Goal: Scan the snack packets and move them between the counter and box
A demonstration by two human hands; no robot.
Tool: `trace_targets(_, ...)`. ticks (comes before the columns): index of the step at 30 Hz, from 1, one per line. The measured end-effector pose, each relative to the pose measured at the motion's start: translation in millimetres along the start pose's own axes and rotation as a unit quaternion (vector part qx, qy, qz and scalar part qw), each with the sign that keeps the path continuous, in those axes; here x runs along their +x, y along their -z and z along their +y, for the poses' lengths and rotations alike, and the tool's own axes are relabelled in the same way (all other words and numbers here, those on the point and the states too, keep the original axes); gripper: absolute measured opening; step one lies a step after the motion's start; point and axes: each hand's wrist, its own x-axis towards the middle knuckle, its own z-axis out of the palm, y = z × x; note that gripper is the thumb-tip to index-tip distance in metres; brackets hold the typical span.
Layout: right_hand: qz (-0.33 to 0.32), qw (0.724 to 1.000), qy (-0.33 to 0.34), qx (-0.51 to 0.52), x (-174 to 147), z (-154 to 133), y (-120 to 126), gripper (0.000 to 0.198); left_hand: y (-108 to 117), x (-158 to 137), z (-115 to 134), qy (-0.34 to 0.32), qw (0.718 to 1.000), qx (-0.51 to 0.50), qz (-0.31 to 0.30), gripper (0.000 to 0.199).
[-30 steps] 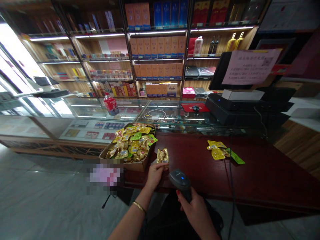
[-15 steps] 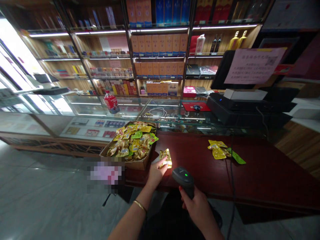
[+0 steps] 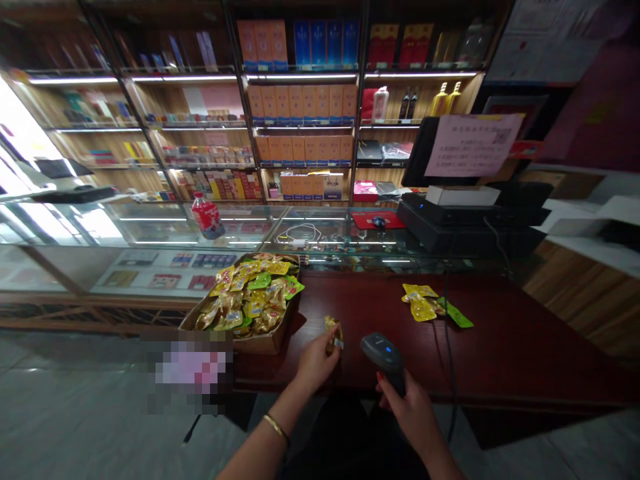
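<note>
My left hand (image 3: 315, 363) is closed on a small gold snack packet (image 3: 331, 326), with thumb and forefinger at its edge, at the front part of the dark red table (image 3: 370, 293). In my right hand (image 3: 413, 410) is a dark grey barcode scanner (image 3: 383, 351), its head tilted up and showing a small blue light. To the left, a cardboard box (image 3: 263, 344) is heaped with gold, yellow and green snack packets (image 3: 255, 293). Right of the scanner lies a loose group of yellow packets (image 3: 420, 305) beside a green packet (image 3: 456, 313).
Behind the table runs a glass display counter (image 3: 240, 233) with a red-labelled bottle (image 3: 207, 217), a white cable (image 3: 300, 233) and a mouse on a red mat (image 3: 357, 220). A monitor with a pink paper sheet (image 3: 470, 147) stands right. A black cord (image 3: 450, 360) crosses the table.
The scanner has shifted right, away from the packet. Its light turned from green to blue, and the bright glow on the packet is gone. My left hand has tilted the packet. The view has shifted slightly.
</note>
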Motion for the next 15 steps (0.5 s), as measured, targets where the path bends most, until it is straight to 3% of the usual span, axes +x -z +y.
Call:
trace_targets(3,0.004,0.998,-0.002,0.061,26.4,20.6,25.7,0.057,-23.6,21.2,21.9,-0.006,0.995,0.064,-0.079,0.077)
trace_targets(6,0.014,0.992,0.003,0.124,45.0,35.4,41.3,0.063,-53.5,54.2,50.9,-0.021,0.98,0.138,-0.14,0.079)
trace_targets(10,0.006,0.986,0.003,0.164,49.1,45.4,45.8,0.062,-96.8,101.9,89.1,-0.042,0.949,0.236,-0.204,0.07)
trace_targets(15,0.056,0.983,-0.006,0.177,47.0,60.4,45.9,0.06,-147.5,147.5,126.0,-0.065,0.931,0.256,-0.254,0.071)
